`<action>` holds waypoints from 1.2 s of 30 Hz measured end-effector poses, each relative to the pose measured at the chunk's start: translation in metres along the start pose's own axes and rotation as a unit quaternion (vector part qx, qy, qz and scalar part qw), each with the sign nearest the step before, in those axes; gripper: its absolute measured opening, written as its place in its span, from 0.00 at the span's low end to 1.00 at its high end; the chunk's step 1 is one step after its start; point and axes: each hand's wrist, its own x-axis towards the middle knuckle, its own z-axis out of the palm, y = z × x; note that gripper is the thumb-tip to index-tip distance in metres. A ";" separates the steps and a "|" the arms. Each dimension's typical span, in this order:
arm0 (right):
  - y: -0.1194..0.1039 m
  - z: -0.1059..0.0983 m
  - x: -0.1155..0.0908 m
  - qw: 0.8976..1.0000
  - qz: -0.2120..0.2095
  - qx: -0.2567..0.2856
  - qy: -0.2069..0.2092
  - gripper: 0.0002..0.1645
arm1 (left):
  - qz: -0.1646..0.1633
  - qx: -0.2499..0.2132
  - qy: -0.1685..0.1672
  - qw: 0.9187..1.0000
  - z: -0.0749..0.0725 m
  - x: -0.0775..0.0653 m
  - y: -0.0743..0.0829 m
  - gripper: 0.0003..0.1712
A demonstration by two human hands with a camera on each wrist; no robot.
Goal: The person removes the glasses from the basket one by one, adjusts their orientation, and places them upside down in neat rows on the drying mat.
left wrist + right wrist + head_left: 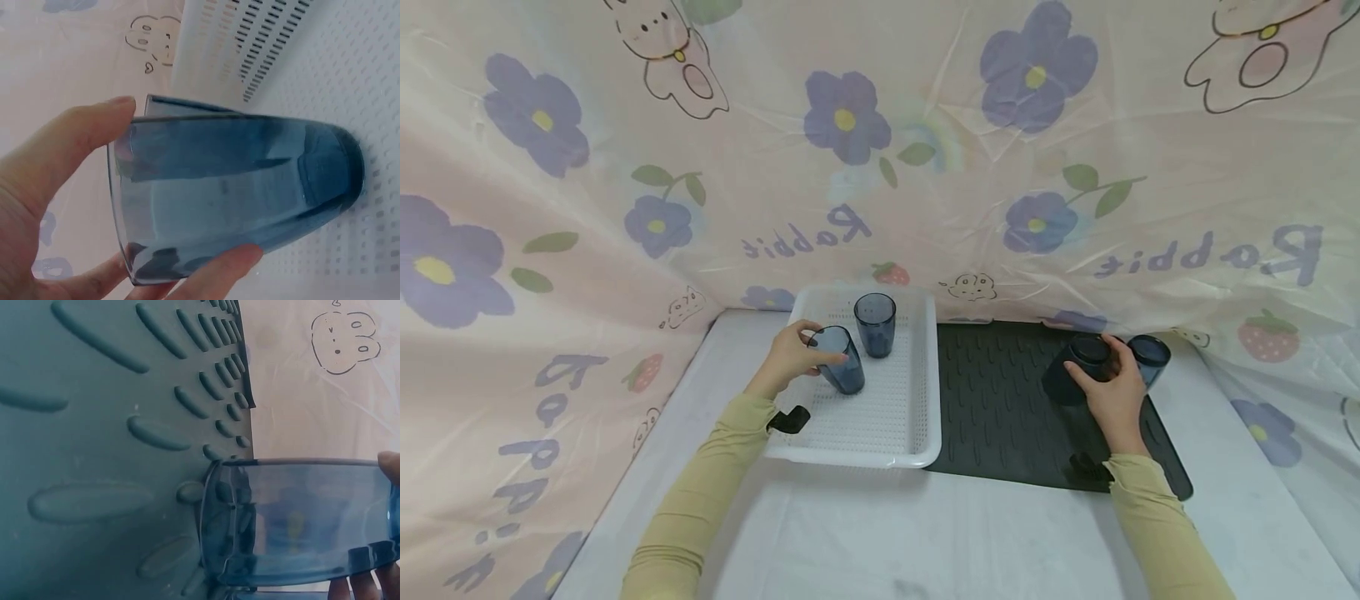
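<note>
A tinted blue glass [844, 367] is tilted with its rim up inside the white basket. My left hand [793, 360] grips it near the rim, thumb on one side and fingers on the other. In the left wrist view the base of this glass [250, 194] is close over the basket floor. Behind it in the basket stands a second blue glass [876, 327], upright. On the dark ribbed mat, my right hand [1116, 404] holds an upside-down glass [1063, 379] by its base end. The right wrist view shows this glass [306, 519] with its rim at the mat.
Another blue glass [1150, 360] is just right of my right hand, near the mat's edge. The white perforated basket [931, 400] stands left of the dark mat [992, 417] on a white-covered table [880, 533]. A patterned curtain [925, 200] hangs behind.
</note>
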 end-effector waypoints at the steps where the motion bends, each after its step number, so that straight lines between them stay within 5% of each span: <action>1: 0.000 0.000 0.000 1.000 0.001 0.001 0.000 0.44 | -0.003 -0.006 0.001 1.000 0.001 -0.001 0.000 0.49; 22: -0.001 -0.001 0.000 1.000 0.005 -0.006 -0.002 0.44 | -0.004 -0.083 0.028 0.996 0.007 -0.014 0.007 0.48; 36: -0.004 -0.001 0.001 1.000 0.010 -0.003 -0.009 0.44 | 0.030 -0.180 0.047 0.982 0.008 -0.027 0.021 0.44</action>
